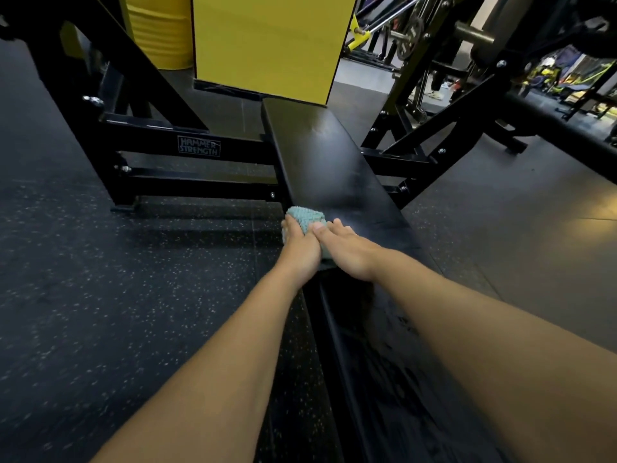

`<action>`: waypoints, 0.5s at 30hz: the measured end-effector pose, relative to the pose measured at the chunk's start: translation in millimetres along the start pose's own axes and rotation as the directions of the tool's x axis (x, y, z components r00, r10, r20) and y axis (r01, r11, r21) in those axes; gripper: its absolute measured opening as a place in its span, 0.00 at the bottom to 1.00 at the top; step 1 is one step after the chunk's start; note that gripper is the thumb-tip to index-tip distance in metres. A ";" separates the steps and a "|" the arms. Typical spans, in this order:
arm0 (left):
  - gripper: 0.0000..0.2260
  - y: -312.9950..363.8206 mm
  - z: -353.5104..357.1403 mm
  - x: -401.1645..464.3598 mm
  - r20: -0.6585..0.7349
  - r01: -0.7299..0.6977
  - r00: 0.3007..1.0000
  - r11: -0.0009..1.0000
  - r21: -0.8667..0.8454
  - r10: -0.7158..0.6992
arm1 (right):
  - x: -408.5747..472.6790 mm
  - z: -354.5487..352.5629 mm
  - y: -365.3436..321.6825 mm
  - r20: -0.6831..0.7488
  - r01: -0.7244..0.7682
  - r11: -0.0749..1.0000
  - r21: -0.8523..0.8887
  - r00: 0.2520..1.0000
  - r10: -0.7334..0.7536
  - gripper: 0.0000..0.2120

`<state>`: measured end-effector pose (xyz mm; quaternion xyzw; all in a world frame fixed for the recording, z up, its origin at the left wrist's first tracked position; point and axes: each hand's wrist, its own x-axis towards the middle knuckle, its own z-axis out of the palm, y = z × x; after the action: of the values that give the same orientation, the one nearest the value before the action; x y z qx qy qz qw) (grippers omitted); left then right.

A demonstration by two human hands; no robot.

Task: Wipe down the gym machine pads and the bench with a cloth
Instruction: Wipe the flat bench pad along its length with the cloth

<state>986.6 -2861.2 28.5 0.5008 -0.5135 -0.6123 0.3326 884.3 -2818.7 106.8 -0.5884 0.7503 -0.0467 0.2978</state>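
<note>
**A:** What does the head view show?

**B:** A black padded bench (pixel 337 168) runs from the middle of the frame down toward the lower right. Two bare forearms reach in from the bottom edge and meet at the near left edge of this surface, just below centre.

**A:** Where is the cloth?

**B:** A folded pale teal cloth (pixel 305 218) lies on that near left edge, bunched under both hands. The left hand (pixel 300 248) lies on top of it, fingers curled over the fabric, so its grip has the cloth. The right hand (pixel 347 250) lies just beside it, fingers fairly straight, thumb touching the cloth; whether it presses the cloth or the pad I cannot tell.

**A:** How would the cloth handle?

**B:** My guess is light, soft and floppy. It would bunch up unless pressed flat under a palm. The pad looks smooth and faintly shiny, so the cloth should slide easily.

**A:** Anything else?

**B:** A black steel frame (pixel 197 147) with a maker's label sits at middle left, a yellow panel (pixel 267 41) at upper centre, and speckled rubber floor (pixel 100 295) across the lower left.
</note>
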 end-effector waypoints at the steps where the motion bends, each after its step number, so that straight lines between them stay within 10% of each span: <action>1: 0.35 -0.8 1.7 -7.8 0.011 -0.004 1.000 1.000 0.003 0.004 | -0.5 0.4 0.5 -0.003 -0.001 1.000 -0.010 1.000 0.000 0.35; 15: 0.33 -1.5 11.1 -63.8 0.037 0.061 0.997 0.998 0.027 -0.062 | -12.4 -3.0 9.4 0.017 0.014 0.997 -0.082 1.000 -0.013 0.35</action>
<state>993.8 -2798.8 44.0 0.5089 -0.5119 -0.6249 0.2973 876.4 -2805.4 110.1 -0.6057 0.7450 -0.0131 0.2793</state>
